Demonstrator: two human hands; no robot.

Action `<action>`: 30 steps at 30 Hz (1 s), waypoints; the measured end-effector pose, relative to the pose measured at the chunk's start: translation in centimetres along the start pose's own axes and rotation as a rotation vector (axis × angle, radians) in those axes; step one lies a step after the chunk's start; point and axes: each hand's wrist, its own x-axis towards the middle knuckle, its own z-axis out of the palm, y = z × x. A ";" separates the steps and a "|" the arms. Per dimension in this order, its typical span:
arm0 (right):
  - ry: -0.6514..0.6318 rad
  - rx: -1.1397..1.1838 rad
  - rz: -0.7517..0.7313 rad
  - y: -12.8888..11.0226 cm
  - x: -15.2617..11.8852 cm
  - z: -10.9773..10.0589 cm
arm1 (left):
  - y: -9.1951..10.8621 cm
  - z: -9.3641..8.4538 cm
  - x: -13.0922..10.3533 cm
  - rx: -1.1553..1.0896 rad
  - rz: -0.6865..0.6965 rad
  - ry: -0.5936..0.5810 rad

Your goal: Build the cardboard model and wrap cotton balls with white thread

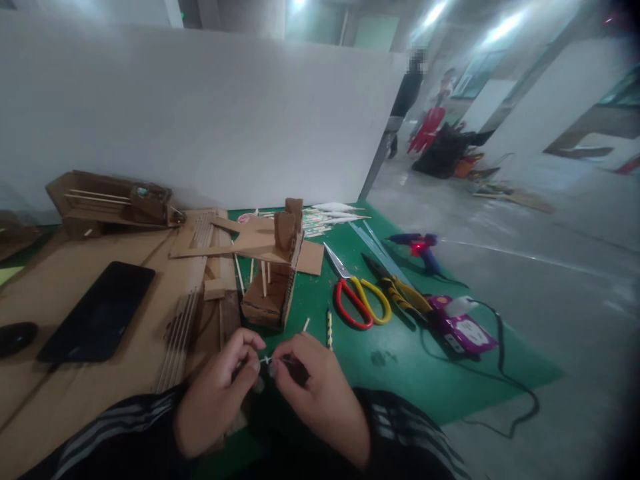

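Observation:
Close to the table's near edge, my left hand (225, 390) and my right hand (317, 387) meet with fingers pinched together. Between the fingertips shows a small thin white piece (266, 360), too small to name. A short pale stick end (306, 325) pokes up just behind my right hand. Beyond the hands stands a cardboard structure (265, 310) with thin wooden sticks upright in it. A pencil-like patterned stick (329, 330) lies to the right of my right hand.
On the green tabletop (395, 373) lie scissors (353, 293), pliers (400, 290), a hot glue gun (417, 248) and a purple power strip (465, 327) with a cable. Leftward are a phone (97, 313), sticks (177, 340) and a cardboard box (115, 200). A white partition (200, 120) stands behind; a person (407, 93) is beyond.

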 end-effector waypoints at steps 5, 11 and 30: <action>0.008 -0.005 0.005 0.0 -0.1 0.0 | 0.1 0.0 -0.2 -0.041 0.012 0.019; 0.019 -0.007 -0.010 0.3 -0.1 0.1 | 0.1 0.0 -0.1 0.001 0.022 0.060; -0.001 0.016 -0.006 0.1 -0.1 -0.1 | 0.2 0.0 0.0 0.191 0.069 0.031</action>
